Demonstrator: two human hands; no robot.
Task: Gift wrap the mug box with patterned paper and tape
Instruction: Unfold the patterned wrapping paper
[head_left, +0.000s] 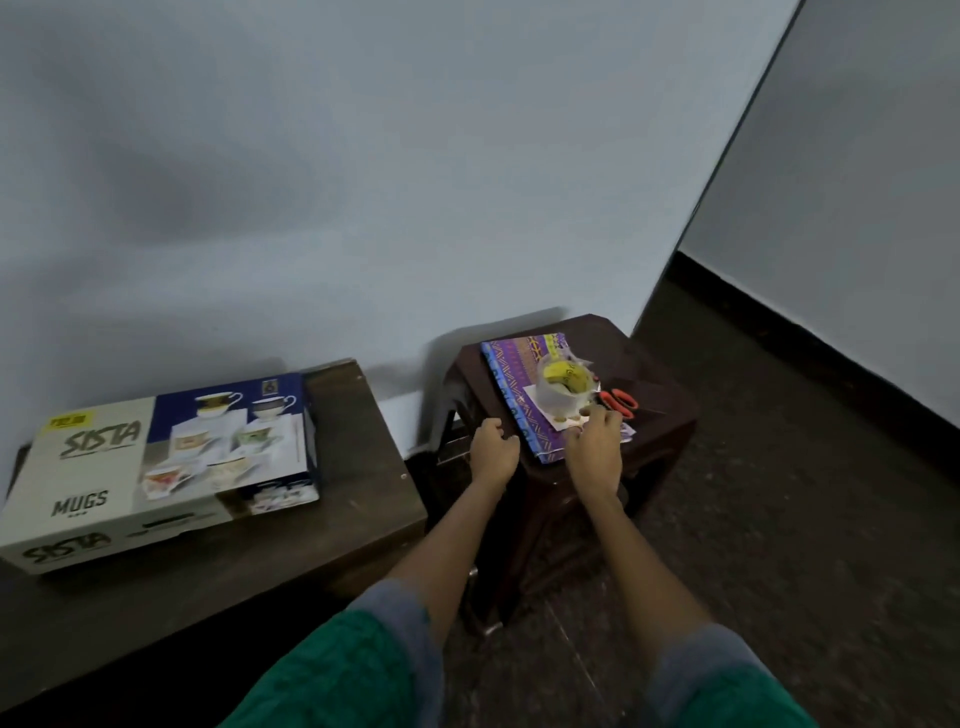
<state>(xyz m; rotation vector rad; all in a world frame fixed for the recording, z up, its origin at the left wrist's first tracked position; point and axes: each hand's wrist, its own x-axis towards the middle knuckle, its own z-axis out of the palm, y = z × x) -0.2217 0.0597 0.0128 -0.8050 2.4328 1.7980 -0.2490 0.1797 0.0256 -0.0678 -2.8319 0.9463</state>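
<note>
The large flat cardboard mug box (156, 467), printed with cups and the word MUGS, lies lid-up on the low dark wooden table (358, 499) at the left, set back against the pale wall (363, 182) and well apart from both hands. Nothing covers it, all bare print.

Over to the right, the folded sheet of purple and blue patterned wrapping paper (524, 405) lies flat on top of the dark brown plastic stool (660, 415), which stands just beside the table. On the paper sits a clear plastic bag with something yellow inside (563, 382) (a tape roll, maybe, but the blur keeps it uncertain), and under it a white slip (540, 402) shows. Orange-handled scissors (621, 401) lie at the paper's right edge, blades hard to make out against the dark stool.

The left hand (493, 447) has its fingers curled at the stool's near-left rim, beside the paper's corner; whether it grips the rim or closes on nothing, I can't tell. The right hand (597, 441) reaches over the near end of the paper, fingers stretched forward and relaxed toward the bag and scissors, its fingertips hiding whatever lies right under them; contact isn't clear.

Green sleeves with grey cuffs (405, 623) run off the bottom edge. The dark speckled floor (779, 545) spreads to the right.
</note>
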